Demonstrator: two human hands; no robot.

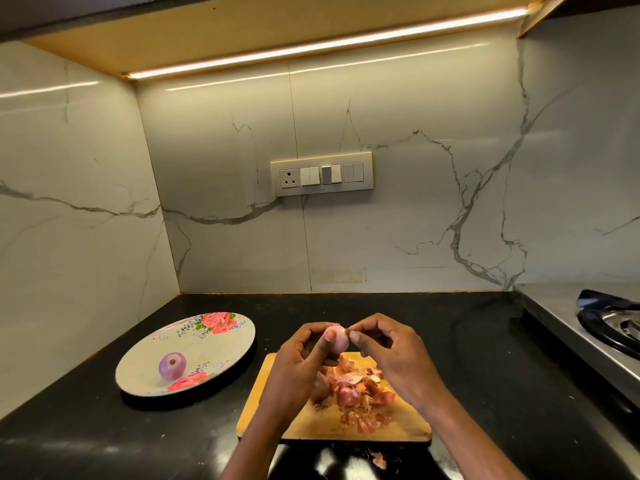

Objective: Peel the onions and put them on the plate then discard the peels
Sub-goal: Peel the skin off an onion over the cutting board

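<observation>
The left hand point(304, 344) grips the near-bare onion point(337, 337) above the cutting board point(408, 429), while the right hand point(384, 344), its fingers point(354, 336) pinched on the onion's right end, faces away from the plate point(221, 344) lying left.

Plate point(221, 344) lies left of the board point(412, 427) bearing peels point(360, 393).

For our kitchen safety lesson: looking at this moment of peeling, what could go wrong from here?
1. The peels are piled near the cutting board's edge; one scrap already lies on the counter, so more may scatter.
2. The onion is held above the board in the left hand while the right hand pinches its tip; it could slip.
</observation>
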